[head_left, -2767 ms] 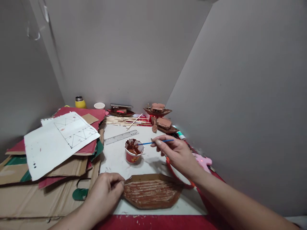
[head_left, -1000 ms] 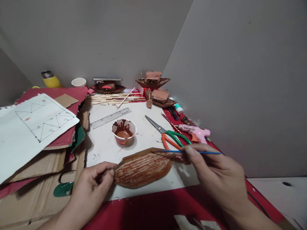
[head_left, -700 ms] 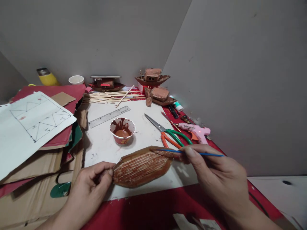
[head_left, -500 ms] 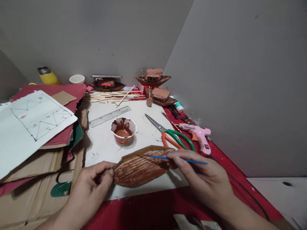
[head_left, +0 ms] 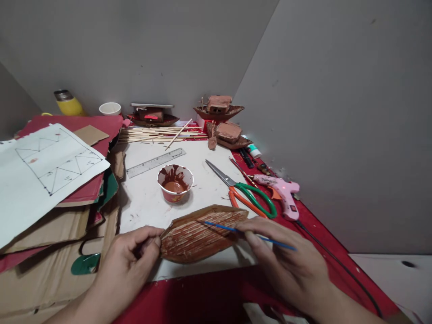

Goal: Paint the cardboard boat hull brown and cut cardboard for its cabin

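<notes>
Pinched by its left end in my left hand (head_left: 131, 256) is a brown model boat hull (head_left: 202, 238), with ridged strips along its inside and pale streaks between patches of brown paint. My right hand (head_left: 286, 256) grips a thin blue paintbrush (head_left: 219, 226) between thumb and fingers. The brush tip meets the upper part of the ridged strips, near the hull's far side wall. Beyond the hull stands a paper cup (head_left: 175, 184) with brown paint in it and smears on its inner wall. My right fingers partly cover the hull's right end.
Scissors (head_left: 232, 182) and a pink glue gun (head_left: 281, 191) lie to the right, its cord running forward. A ruler (head_left: 157, 163), wooden sticks (head_left: 151, 135) and painted model boats (head_left: 218, 108) are farther back. Cardboard (head_left: 60, 229) and a drawn sheet (head_left: 57, 166) are stacked left.
My right hand has shifted slightly down and right, tilting the brush more steeply. Its tip has slid a little left along the strips. My left hand keeps its hold on the hull.
</notes>
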Demonstrator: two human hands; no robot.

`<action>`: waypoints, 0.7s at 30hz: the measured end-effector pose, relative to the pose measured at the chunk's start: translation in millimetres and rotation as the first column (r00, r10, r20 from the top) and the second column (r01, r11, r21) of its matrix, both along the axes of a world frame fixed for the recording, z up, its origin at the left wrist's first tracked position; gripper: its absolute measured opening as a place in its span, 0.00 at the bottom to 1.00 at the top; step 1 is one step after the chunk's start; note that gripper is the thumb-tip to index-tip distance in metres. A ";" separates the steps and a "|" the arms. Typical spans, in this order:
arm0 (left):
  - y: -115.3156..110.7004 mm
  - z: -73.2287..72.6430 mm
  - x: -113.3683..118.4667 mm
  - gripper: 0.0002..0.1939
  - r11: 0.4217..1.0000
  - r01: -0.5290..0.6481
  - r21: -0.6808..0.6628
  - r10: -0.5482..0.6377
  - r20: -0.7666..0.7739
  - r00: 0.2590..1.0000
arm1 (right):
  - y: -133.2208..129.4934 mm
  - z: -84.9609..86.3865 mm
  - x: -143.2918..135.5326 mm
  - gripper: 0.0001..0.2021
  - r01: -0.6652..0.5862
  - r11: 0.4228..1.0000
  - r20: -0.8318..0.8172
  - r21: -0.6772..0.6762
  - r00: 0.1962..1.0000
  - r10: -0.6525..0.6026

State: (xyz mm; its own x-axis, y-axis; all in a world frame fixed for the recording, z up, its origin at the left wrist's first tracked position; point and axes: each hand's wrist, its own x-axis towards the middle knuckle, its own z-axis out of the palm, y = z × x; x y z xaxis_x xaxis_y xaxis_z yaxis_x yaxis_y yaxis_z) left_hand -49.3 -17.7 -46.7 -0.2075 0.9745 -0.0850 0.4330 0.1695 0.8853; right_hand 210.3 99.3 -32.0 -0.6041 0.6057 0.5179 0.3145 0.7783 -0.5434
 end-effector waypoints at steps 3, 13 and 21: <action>0.2 -0.5 0.4 0.17 1.000 0.000 -0.020 0.000 0.022 1.000 | 0.8 2.7 6.8 0.10 0.134 0.991 0.025 0.031 0.991 -0.135; 0.9 1.3 1.0 0.16 0.998 0.023 0.062 -0.024 0.012 1.000 | -3.4 -0.2 -8.7 0.24 -0.327 0.944 -0.034 -0.037 0.945 0.326; 2.6 0.0 1.7 0.15 0.996 0.032 0.086 -0.029 -0.032 0.999 | -0.6 0.6 -2.7 0.18 -0.161 0.980 -0.003 0.119 0.987 0.162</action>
